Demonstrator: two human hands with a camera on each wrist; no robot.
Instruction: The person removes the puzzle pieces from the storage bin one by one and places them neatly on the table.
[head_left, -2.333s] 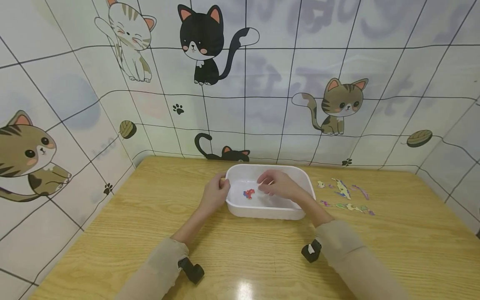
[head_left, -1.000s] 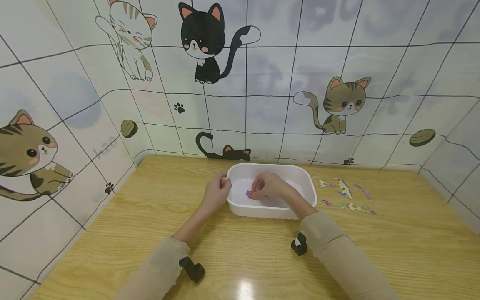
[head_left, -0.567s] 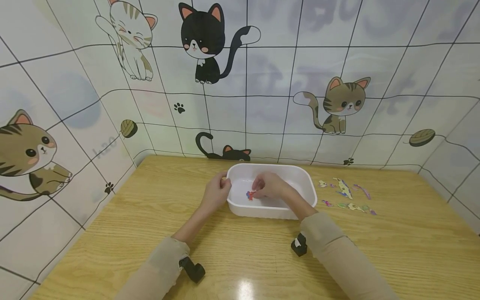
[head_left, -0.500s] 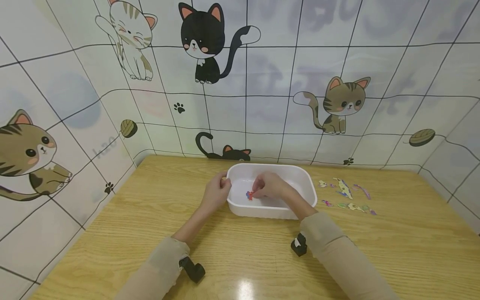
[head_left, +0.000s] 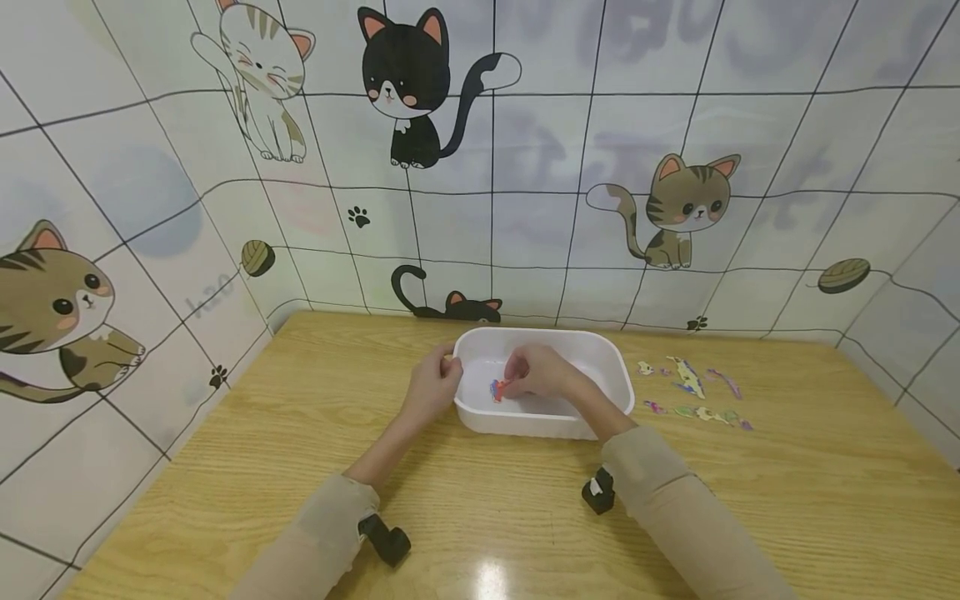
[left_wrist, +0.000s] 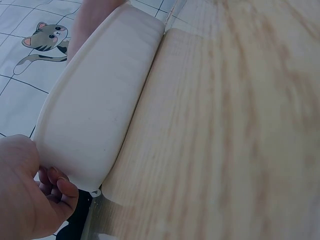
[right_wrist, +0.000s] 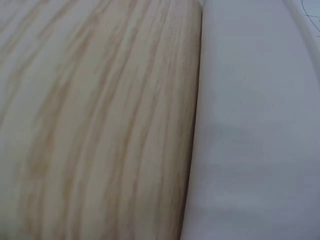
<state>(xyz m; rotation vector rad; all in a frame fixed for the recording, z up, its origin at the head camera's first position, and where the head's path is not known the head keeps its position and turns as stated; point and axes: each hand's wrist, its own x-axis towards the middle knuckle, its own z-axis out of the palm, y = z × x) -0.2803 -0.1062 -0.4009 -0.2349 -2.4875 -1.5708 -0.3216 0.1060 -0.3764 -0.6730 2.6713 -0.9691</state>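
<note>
A white plastic basin (head_left: 540, 426) stands on the wooden table. My left hand (head_left: 435, 382) grips the rim at its left end; in the left wrist view the left hand (left_wrist: 30, 195) has its fingers curled against the basin's outer wall. Inside the basin my right hand (head_left: 536, 372) pinches a small flat red-and-blue cut-out piece (head_left: 496, 391), maybe a sticker, near the floor of the basin. The fingers cover part of that piece. The right wrist view catches just the basin's side wall (right_wrist: 255, 125) and table, not the hand.
Right of the basin, several flat colourful cut-out pieces (head_left: 687, 377) lie on the table (head_left: 300, 450). Among them is a lower row with a green piece (head_left: 684, 411). A wall (head_left: 525, 225) with printed cats rises behind the table.
My right hand has moved left and down inside the basin and taken hold of the red-and-blue piece, which has turned slightly. The left hand stays on the rim.
</note>
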